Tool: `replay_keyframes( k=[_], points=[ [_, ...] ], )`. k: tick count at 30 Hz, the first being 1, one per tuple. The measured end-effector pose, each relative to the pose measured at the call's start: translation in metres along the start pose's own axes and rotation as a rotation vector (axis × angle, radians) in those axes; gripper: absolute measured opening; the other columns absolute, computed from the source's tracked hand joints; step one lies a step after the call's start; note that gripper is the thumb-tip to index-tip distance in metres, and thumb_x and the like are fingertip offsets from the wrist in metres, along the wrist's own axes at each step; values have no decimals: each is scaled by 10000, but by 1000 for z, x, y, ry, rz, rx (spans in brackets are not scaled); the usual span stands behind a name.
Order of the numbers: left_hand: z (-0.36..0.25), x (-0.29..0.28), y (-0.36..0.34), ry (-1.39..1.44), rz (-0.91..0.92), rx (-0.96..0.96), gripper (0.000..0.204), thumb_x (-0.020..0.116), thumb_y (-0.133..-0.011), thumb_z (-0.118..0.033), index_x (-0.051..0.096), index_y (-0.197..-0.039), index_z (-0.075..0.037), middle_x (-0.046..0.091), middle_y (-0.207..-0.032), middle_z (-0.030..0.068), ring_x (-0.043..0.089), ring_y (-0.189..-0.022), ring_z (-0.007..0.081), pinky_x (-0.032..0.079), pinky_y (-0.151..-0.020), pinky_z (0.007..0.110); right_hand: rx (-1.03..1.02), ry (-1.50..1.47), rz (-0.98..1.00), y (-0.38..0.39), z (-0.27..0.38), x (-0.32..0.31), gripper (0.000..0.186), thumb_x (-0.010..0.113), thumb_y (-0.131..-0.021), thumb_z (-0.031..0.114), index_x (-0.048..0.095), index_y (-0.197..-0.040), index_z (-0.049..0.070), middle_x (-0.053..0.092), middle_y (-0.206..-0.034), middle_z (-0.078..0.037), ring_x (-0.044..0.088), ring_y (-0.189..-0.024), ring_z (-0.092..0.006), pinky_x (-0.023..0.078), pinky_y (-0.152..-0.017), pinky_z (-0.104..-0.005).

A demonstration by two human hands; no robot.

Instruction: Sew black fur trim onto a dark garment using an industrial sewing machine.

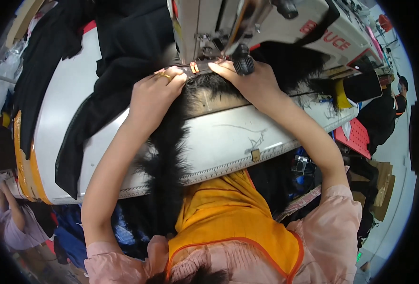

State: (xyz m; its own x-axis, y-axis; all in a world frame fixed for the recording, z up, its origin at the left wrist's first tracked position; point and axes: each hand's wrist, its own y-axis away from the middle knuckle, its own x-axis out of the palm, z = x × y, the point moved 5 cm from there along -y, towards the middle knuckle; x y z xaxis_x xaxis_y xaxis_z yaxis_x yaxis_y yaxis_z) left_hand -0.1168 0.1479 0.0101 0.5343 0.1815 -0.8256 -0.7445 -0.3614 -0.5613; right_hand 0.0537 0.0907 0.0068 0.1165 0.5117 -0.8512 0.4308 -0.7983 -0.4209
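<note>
In the middle of the frame, a hand could pass over the white surface (209,142) between the left forearm (110,165) and the right forearm (309,132), right of the black fur strip (168,154) crossing the front edge. At top centre the sewing machine (276,31) blocks the way, its black knob (243,61) jutting beside the right hand (259,85). At left, a bare lane runs between hanging black cloths (129,47).
</note>
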Motion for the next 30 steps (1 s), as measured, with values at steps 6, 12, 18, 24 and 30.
replay_keyframes(
  k=[6, 12, 18, 24, 30],
  points=[
    [2, 10, -7, -65, -24, 44, 140, 604, -769, -134, 611, -906, -105, 635, -870, 52, 637, -689, 188, 512, -639, 292, 206, -150, -236, 3, -20, -4, 39, 642, -684, 119, 614, -705, 101, 573, -753, 22, 562, -733, -149, 501, -531, -227],
    [4, 16, -9, -96, 19, 36, 132, 587, -758, -101, 616, -886, -107, 604, -753, 43, 620, -616, 184, 507, -614, 290, 153, -138, -261, 1, -26, -1, 28, 640, -700, 125, 613, -699, 119, 559, -707, 48, 561, -733, -151, 489, -511, -228],
    [4, 11, -14, -187, 8, 24, 51, 588, -760, -102, 606, -808, -103, 574, -703, 47, 625, -620, 184, 503, -545, 295, 217, -142, -90, -3, -27, 3, 68, 667, -717, 117, 647, -775, 86, 603, -760, -44, 590, -694, -230, 480, -550, -292],
    [5, 12, -14, -177, 22, -8, 76, 590, -762, -101, 617, -833, -112, 586, -752, 35, 638, -695, 176, 497, -571, 295, 190, -46, -236, 1, -25, 10, 92, 646, -663, 99, 660, -753, 110, 612, -753, 49, 573, -704, -133, 488, -506, -216],
    [14, 1, 0, -122, -65, -19, 125, 650, -737, -181, 618, -848, -132, 596, -860, -1, 617, -711, 172, 483, -605, 299, 175, -7, -260, 0, -25, 7, 90, 641, -667, 80, 659, -753, 96, 633, -806, 48, 580, -734, -136, 501, -539, -215]
  ],
)
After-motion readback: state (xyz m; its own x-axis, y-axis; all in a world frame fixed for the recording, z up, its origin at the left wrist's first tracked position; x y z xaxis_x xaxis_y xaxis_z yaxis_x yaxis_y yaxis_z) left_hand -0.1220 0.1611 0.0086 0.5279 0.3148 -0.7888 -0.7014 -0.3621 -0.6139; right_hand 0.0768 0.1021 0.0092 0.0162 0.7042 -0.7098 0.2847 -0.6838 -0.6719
